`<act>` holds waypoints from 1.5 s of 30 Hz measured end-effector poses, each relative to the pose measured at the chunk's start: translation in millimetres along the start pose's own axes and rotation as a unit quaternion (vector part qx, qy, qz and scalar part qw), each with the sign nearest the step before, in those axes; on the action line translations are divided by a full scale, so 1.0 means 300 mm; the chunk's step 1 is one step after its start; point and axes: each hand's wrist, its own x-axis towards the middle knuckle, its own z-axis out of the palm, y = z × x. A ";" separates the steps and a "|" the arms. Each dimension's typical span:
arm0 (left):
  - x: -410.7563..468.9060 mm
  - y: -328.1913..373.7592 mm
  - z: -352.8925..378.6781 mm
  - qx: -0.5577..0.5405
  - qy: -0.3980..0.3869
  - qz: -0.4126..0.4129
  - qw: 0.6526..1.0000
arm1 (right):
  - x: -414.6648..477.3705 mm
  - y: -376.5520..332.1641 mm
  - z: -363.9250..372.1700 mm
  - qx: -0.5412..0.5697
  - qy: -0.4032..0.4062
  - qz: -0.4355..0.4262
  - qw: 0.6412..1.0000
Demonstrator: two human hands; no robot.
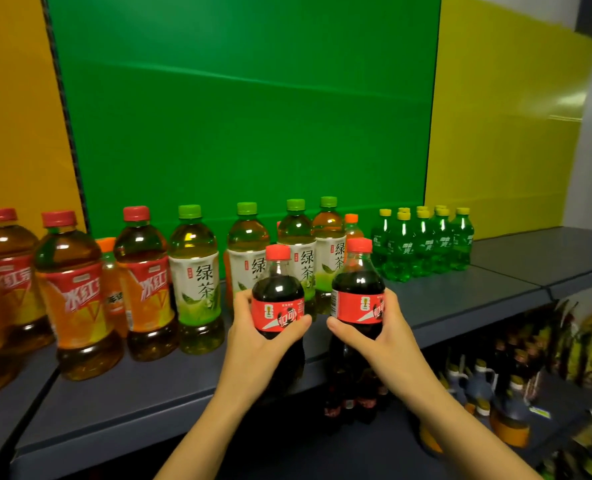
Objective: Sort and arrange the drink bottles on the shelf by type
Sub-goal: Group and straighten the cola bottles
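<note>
Our left hand (253,344) curls round the left cola bottle (278,299); our right hand (388,341) curls round the right cola bottle (358,292). We hold both upright, red caps up, long axes vertical, at the front edge of the grey shelf (142,396). Behind stand 4 green tea bottles (195,271) and 3 iced red tea bottles (71,292). Bare shelf lies right of the green soda bottles (422,244).

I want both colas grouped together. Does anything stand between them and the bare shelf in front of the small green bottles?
Nothing visible does. The left hand holds the left cola, the right hand the right cola, at the shelf front; the bare patch lies just right of them, small green bottles behind it.
</note>
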 end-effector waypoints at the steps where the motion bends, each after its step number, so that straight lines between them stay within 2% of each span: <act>1: 0.020 -0.008 0.014 0.003 0.003 0.004 1.000 | 0.029 0.007 -0.006 0.001 -0.003 -0.005 1.000; 14: 0.112 -0.065 0.046 0.071 0.080 0.046 0.993 | 0.222 0.120 0.056 0.050 -0.054 -0.029 0.997; 23: 0.070 -0.087 -0.002 0.111 0.170 0.015 0.979 | 0.241 0.174 0.167 0.046 -0.117 -0.031 0.992; 27: 0.064 -0.086 -0.024 0.147 0.183 0.003 0.972 | 0.228 0.188 0.201 0.012 -0.122 -0.048 0.991; 32: 0.058 -0.110 -0.036 0.270 0.217 0.029 0.938 | 0.224 0.180 0.222 -0.072 -0.105 -0.102 0.987; 37: 0.062 -0.107 -0.037 0.301 0.248 0.021 0.921 | 0.219 0.179 0.244 -0.105 -0.089 -0.145 0.980; 40: 0.059 -0.105 -0.033 0.358 0.262 0.039 0.896 | 0.229 0.189 0.239 -0.109 -0.078 -0.151 0.979; 43: 0.048 -0.094 -0.016 0.407 0.317 0.086 0.853 | 0.241 0.184 0.217 -0.101 -0.084 -0.158 0.979; 45: 0.035 -0.070 0.008 0.418 0.336 0.170 0.827 | 0.259 0.174 0.187 -0.073 -0.074 -0.157 0.982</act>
